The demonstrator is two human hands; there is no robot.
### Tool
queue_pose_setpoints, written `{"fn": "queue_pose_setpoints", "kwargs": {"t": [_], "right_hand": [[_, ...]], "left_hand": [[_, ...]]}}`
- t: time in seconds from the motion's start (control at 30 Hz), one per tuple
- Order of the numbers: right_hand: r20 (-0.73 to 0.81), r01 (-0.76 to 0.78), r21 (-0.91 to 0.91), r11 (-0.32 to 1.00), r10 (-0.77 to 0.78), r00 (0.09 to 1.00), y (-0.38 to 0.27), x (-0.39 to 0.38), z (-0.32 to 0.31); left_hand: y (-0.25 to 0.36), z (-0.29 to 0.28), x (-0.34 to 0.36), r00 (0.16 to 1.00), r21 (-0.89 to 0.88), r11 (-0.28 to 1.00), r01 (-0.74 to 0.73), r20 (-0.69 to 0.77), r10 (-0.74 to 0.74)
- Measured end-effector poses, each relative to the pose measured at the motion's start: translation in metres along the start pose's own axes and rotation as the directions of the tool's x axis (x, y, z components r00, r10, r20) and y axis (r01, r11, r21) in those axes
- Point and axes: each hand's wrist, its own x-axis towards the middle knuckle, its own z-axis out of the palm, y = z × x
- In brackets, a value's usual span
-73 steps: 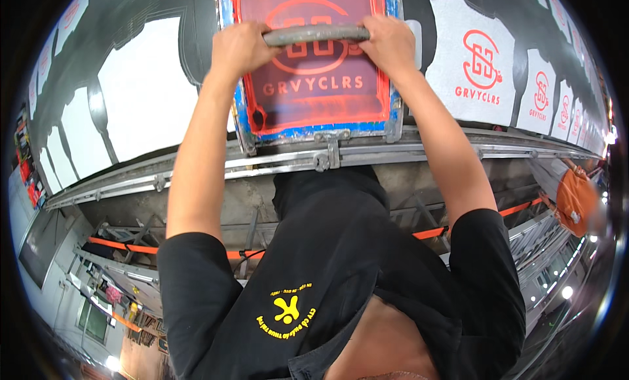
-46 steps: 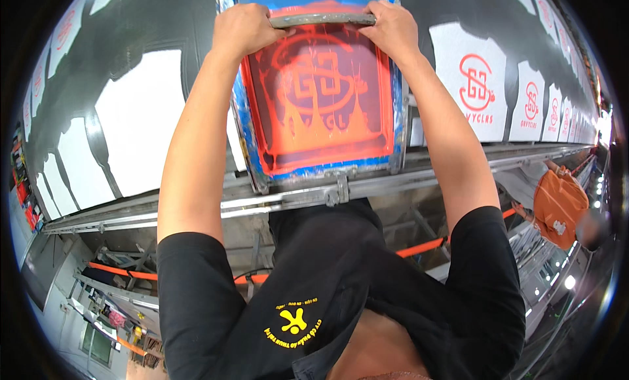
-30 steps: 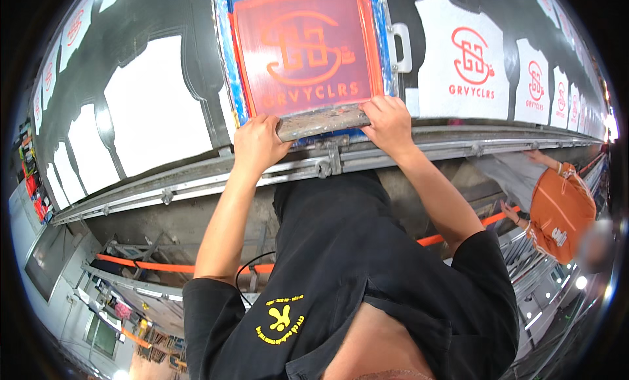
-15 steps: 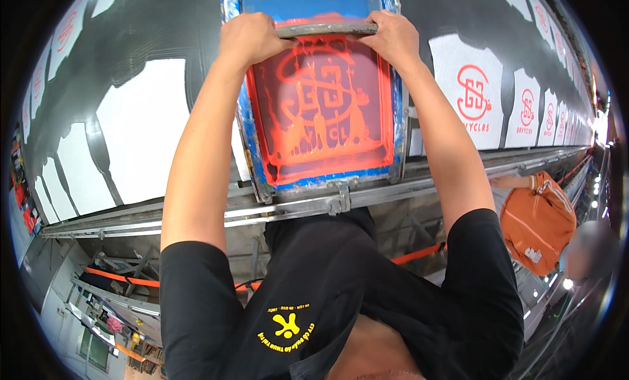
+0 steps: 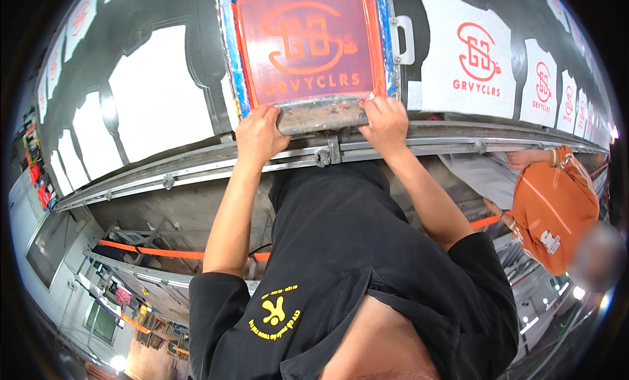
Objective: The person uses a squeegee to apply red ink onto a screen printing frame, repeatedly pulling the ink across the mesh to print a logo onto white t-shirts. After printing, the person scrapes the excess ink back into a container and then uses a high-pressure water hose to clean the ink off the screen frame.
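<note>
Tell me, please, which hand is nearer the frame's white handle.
Right. The right hand shows below the white handle; the left hand is farther off, at the left end of the squeegee.

Near me, the camera sits on the wearer's head and looks steeply down: the shirt [image 5: 327,249] is very near to it, the screen [image 5: 308,46] farther, and the rail [image 5: 419,148] bends across its wide, round view.

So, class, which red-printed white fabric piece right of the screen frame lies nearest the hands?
The large piece, immediately right of the white handle. The other printed pieces on that side lie farther right and look smaller.
</note>
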Motion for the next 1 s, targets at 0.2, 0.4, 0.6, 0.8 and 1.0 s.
{"fn": "queue_pose_setpoints", "kwargs": {"t": [0.2, 0.4, 0.6, 0.8, 1.0], "right_hand": [[-0.167, -0.148, 0.405, 0.903, 0.232, 0.958, 0.059, 0.064, -0.012], [-0.155, -0.372, 0.651, 0.662, 0.595, 0.788, 0.183, 0.141, 0.062], [-0.233, -0.326, 0.684, 0.653, 0.619, 0.750, 0.099, 0.163, 0.020], [-0.171, -0.329, 0.693, 0.641, 0.589, 0.790, -0.040, 0.198, 0.076], [-0.159, -0.409, 0.637, 0.654, 0.630, 0.760, -0.198, 0.238, 0.155]], "left_hand": [[0.005, -0.016, 0.006, 0.990, 0.142, 0.988, -0.060, 0.136, 0.041], [0.045, 0.021, 0.017, 0.979, -0.025, 0.981, -0.194, 0.060, 0.195], [0.000, -0.008, -0.028, 0.970, -0.123, 0.963, -0.239, -0.073, 0.231], [-0.133, -0.077, -0.047, 0.960, 0.082, 0.965, -0.249, -0.115, 0.257], [-0.286, -0.140, -0.052, 0.968, 0.163, 0.956, -0.245, -0.009, 0.250]]}}
